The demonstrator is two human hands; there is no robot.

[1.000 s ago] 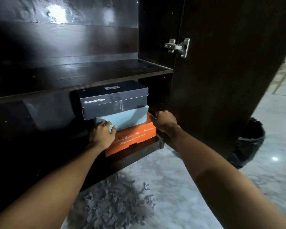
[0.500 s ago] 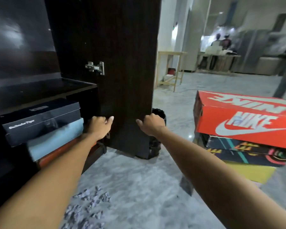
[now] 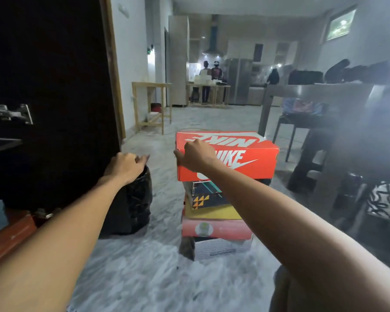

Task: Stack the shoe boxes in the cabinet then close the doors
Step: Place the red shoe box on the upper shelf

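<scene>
A stack of several shoe boxes stands on the marble floor, topped by a red Nike box (image 3: 245,154). Under it lie a dark patterned box (image 3: 207,195), a yellow one (image 3: 212,213), a pink one (image 3: 216,228) and a white one (image 3: 221,248). My right hand (image 3: 195,155) rests against the front left corner of the red Nike box, fingers curled. My left hand (image 3: 125,164) hovers left of the stack, empty, fingers loosely bent. The dark cabinet door (image 3: 54,86) stands open at the left. An orange box (image 3: 9,239) in the cabinet shows at the lower left edge.
A black bin bag (image 3: 135,206) sits on the floor between the door and the stack. A grey table (image 3: 320,93) with dark chairs and bags fills the right. A wooden bench (image 3: 151,104) and two people stand far back.
My view has swung right from the cabinet to the floor stack. Both hands left the boxes inside the cabinet; my right hand has reached the red Nike box.
</scene>
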